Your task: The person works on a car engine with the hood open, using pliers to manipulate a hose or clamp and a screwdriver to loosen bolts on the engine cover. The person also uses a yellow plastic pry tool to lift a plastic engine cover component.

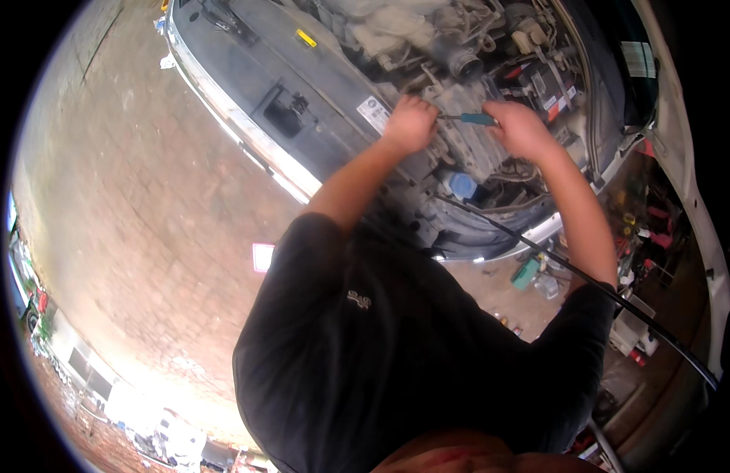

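Toward the near edge of the engine bay (507, 210), the right hand's (521, 131) fingers grip a teal-handled tool (479, 119) above a grey box (472, 148), its thin shaft pointing at the left hand (410, 126), whose curled fingers hold I cannot tell what.

I'm watching a brick-paved floor (136, 189) spreading out to the left of a white, pink-edged card (262, 258) that is lying on it. Below and left of the card, a strong white glare (156, 374) is washing out the paving. Farther left of the card, a small green plant (45, 328) and a pale structure with a dark panel (89, 372) are bending along the rim. Well right of the card, I'm seeing a green container (525, 273) and a clear plastic container (547, 285) sitting near blurred clutter.
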The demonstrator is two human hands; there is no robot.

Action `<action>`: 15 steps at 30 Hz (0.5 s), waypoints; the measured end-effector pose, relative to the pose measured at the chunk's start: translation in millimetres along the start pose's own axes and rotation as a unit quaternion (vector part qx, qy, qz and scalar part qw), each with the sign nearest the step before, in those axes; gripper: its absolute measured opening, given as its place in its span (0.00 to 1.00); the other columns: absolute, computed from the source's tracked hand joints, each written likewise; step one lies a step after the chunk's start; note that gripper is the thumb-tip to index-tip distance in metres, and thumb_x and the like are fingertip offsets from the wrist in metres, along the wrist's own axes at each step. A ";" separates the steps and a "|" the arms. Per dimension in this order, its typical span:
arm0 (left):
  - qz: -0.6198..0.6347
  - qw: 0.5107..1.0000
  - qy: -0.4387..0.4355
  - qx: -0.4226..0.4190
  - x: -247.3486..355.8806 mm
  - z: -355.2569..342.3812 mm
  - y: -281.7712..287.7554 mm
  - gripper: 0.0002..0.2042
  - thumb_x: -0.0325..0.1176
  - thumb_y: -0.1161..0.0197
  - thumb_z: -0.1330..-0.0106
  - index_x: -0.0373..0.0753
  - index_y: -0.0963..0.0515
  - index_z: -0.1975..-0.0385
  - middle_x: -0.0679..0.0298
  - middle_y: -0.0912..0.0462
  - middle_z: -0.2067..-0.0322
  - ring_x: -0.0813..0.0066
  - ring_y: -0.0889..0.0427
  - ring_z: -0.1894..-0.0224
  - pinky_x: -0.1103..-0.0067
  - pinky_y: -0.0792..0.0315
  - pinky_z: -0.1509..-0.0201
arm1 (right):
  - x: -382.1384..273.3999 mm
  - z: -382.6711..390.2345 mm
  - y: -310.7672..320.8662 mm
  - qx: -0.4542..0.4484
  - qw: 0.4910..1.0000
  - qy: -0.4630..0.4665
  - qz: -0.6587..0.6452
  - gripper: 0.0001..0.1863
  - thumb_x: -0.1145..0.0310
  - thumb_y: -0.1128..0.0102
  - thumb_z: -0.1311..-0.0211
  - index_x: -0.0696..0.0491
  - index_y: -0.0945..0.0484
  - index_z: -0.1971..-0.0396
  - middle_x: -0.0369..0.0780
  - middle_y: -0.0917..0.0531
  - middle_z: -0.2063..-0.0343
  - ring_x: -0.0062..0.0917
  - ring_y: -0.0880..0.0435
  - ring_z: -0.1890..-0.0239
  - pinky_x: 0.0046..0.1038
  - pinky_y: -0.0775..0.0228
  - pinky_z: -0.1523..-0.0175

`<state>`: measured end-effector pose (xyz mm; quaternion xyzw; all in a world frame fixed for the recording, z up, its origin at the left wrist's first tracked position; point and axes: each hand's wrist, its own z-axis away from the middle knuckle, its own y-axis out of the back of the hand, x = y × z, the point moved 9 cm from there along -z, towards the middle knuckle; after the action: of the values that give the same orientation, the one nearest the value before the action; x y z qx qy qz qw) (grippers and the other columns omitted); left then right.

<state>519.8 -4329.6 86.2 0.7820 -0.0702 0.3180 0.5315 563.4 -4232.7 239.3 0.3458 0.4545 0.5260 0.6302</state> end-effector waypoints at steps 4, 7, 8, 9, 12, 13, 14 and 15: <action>-0.005 1.000 0.002 -0.001 2.1 0.7 2.8 0.11 0.39 0.35 0.41 0.39 0.21 0.64 0.58 0.18 0.64 0.60 0.22 0.54 0.67 0.33 0.42 | -5.5 5.9 6.8 0.096 0.992 0.059 -0.060 0.10 0.73 0.34 0.42 0.55 0.23 0.61 0.43 0.15 0.67 0.43 0.17 0.63 0.39 0.25 0.60; -0.013 1.000 -0.001 -0.001 2.8 -0.1 2.0 0.12 0.39 0.35 0.42 0.39 0.21 0.65 0.58 0.18 0.65 0.60 0.22 0.54 0.67 0.33 0.42 | 47.4 11.3 -38.9 -0.005 0.880 -0.246 -0.405 0.09 0.69 0.34 0.37 0.57 0.23 0.63 0.42 0.16 0.72 0.32 0.17 0.74 0.31 0.27 0.72; -0.012 1.000 -0.002 0.001 2.8 -0.1 2.1 0.12 0.39 0.35 0.42 0.39 0.21 0.65 0.58 0.18 0.65 0.60 0.22 0.54 0.67 0.33 0.42 | 51.7 27.4 -66.8 -0.076 0.743 -0.393 -0.537 0.10 0.68 0.34 0.36 0.57 0.23 0.63 0.42 0.16 0.74 0.28 0.17 0.77 0.27 0.29 0.76; -0.012 1.000 -0.003 0.004 3.2 -0.2 1.9 0.12 0.39 0.35 0.42 0.39 0.21 0.65 0.58 0.18 0.65 0.60 0.22 0.54 0.67 0.33 0.42 | 51.6 36.2 -68.9 -0.036 0.659 -0.450 -0.602 0.13 0.62 0.35 0.33 0.57 0.23 0.65 0.40 0.17 0.77 0.17 0.21 0.82 0.19 0.36 0.82; -0.015 1.000 0.001 0.003 1.3 -1.0 -0.1 0.12 0.39 0.36 0.43 0.39 0.21 0.65 0.58 0.18 0.65 0.60 0.22 0.53 0.67 0.33 0.43 | 45.3 35.9 -65.5 -0.080 0.751 -0.429 -0.496 0.17 0.57 0.35 0.33 0.58 0.23 0.66 0.40 0.17 0.77 0.18 0.21 0.83 0.21 0.36 0.82; -0.015 1.000 0.004 0.004 0.9 -1.8 -0.2 0.12 0.38 0.36 0.43 0.39 0.21 0.65 0.58 0.18 0.65 0.60 0.22 0.53 0.67 0.33 0.43 | 33.3 25.2 -49.1 -0.118 0.847 -0.369 -0.365 0.13 0.62 0.33 0.37 0.57 0.22 0.65 0.41 0.16 0.74 0.24 0.18 0.78 0.26 0.29 0.76; -0.013 1.000 0.003 0.005 1.3 -2.1 0.3 0.11 0.38 0.36 0.43 0.39 0.21 0.65 0.58 0.18 0.65 0.60 0.22 0.53 0.67 0.33 0.43 | 25.0 9.6 -29.8 -0.078 0.954 -0.215 -0.195 0.12 0.64 0.33 0.39 0.56 0.21 0.64 0.41 0.16 0.73 0.26 0.17 0.76 0.28 0.28 0.73; -0.010 1.000 0.002 0.006 1.9 -2.0 1.2 0.11 0.38 0.36 0.43 0.39 0.21 0.65 0.58 0.18 0.64 0.60 0.22 0.53 0.67 0.33 0.43 | 10.0 3.9 -19.3 -0.034 0.998 -0.048 -0.012 0.11 0.66 0.33 0.42 0.55 0.21 0.63 0.41 0.15 0.72 0.29 0.16 0.73 0.31 0.26 0.69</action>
<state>519.9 -4328.0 88.7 0.7854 -0.0595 0.3144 0.5298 574.1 -4226.8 220.9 0.3432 0.4096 0.5164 0.6692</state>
